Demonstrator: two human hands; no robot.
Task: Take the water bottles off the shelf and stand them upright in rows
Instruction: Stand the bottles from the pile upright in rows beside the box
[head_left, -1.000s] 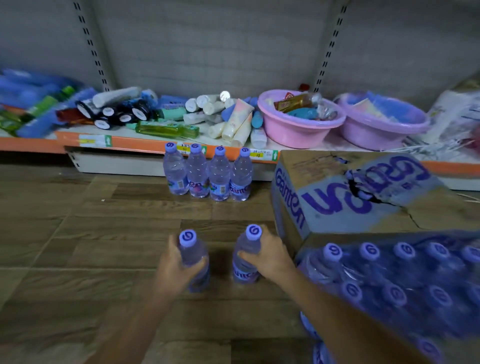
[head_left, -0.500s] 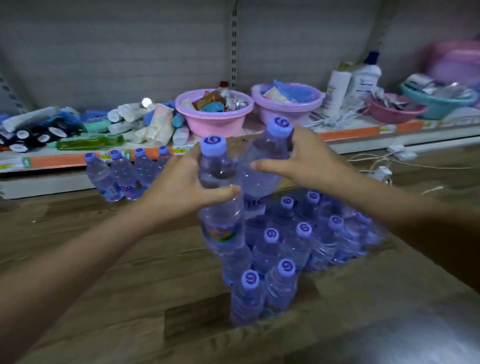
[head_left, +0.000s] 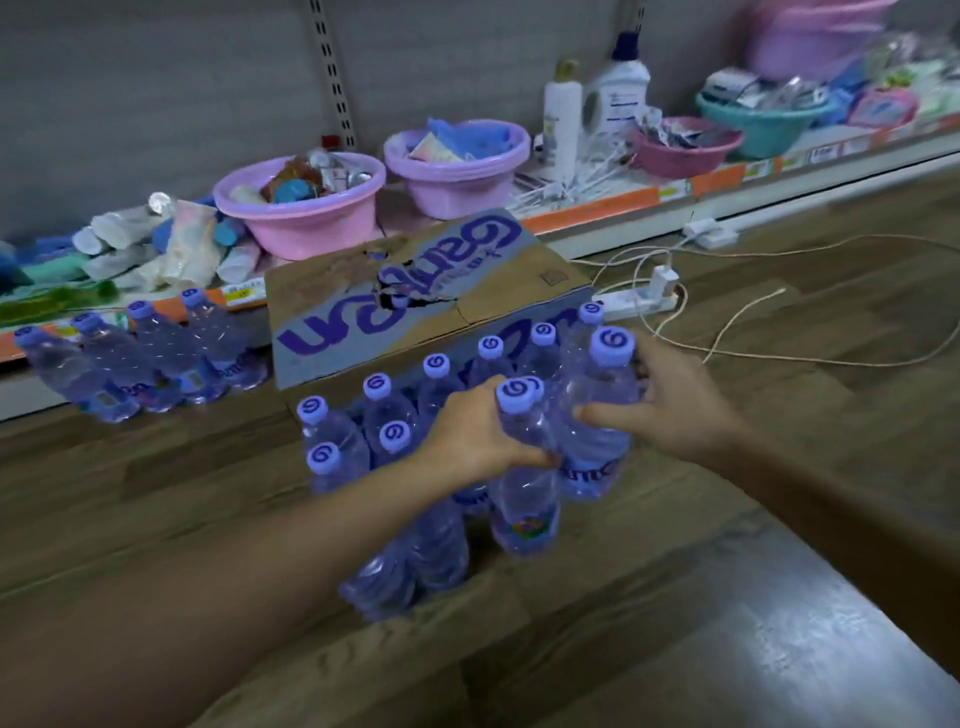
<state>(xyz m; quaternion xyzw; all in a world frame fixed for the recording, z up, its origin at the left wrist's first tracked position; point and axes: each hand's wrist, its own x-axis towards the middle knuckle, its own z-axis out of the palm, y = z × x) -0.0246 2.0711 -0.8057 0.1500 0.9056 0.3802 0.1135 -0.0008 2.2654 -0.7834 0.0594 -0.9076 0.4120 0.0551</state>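
At nine o'clock a row of four bottles (head_left: 145, 358) stands on the wood floor (head_left: 727, 597) against the shelf base, all clear plastic with lilac caps and purple labels; the wide lens makes them look tilted. Above them, at ten o'clock, the shelf (head_left: 597, 213) carries a heap of tubes (head_left: 156, 244) and a pink basin (head_left: 298, 205) full of small items.

At centre the left hand (head_left: 470, 439) grips a bottle (head_left: 524, 483) by its shoulder, fingers curled round it; the swirl-marked cap shows just above the knuckles. The right hand (head_left: 670, 405) grips a second bottle (head_left: 597, 415) just beside it, thumb across the front. The two bottles touch, held above a cluster of bottles (head_left: 374, 441) standing upright on the floor between seven and twelve o'clock of the hands.

Directly behind the cluster, at twelve o'clock, a torn cardboard box (head_left: 415, 301) with purple lettering blocks the way to the shelf. A lilac basin (head_left: 457, 166) sits beyond it. At one o'clock stand two white containers (head_left: 592, 109), then a dark pink basin (head_left: 685, 150) and a teal basin (head_left: 758, 119). At two o'clock a power strip (head_left: 639, 299) and loose cables (head_left: 779, 312) lie on the floor.
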